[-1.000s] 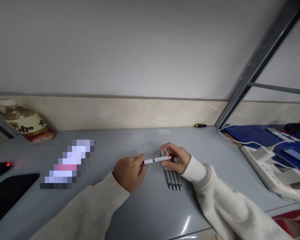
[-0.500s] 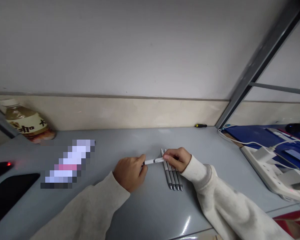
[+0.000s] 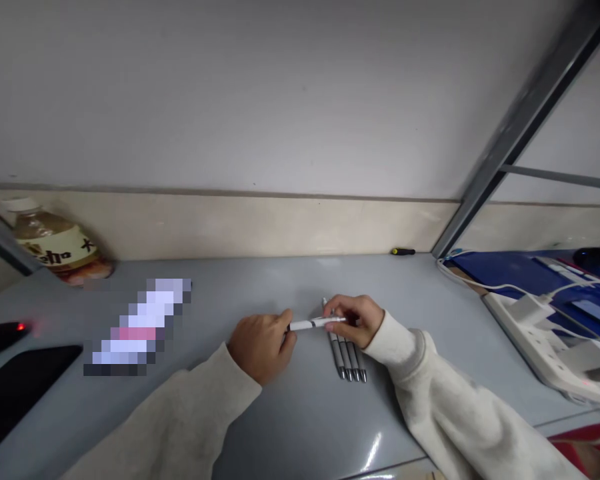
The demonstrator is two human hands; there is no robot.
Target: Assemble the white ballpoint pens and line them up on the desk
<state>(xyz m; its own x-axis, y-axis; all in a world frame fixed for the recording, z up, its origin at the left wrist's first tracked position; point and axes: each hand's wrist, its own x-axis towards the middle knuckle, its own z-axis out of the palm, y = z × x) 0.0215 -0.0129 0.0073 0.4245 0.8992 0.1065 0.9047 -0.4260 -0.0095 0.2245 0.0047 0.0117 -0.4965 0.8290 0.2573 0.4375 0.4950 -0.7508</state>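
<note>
My left hand (image 3: 259, 347) and my right hand (image 3: 356, 321) hold one white pen (image 3: 314, 324) between them, just above the grey desk (image 3: 300, 413). The left fingers pinch its left end; the right fingers pinch its right end. The pen lies nearly level, with a dark band at its middle. Under my right hand several grey pens (image 3: 347, 357) lie side by side on the desk, tips pointing towards me. Both sleeves are cream-coloured.
A drink bottle (image 3: 55, 250) lies at the back left. A black mouse with a red light (image 3: 3, 333) and a dark pad (image 3: 15, 390) sit left. A small screwdriver (image 3: 403, 251) lies by the wall. A white power strip (image 3: 545, 337) with cables and a blue folder (image 3: 510, 270) fill the right.
The right hand dipped towards the row of grey pens, then rose slightly again. The white pen stays held between both hands, shifted a little to the right.
</note>
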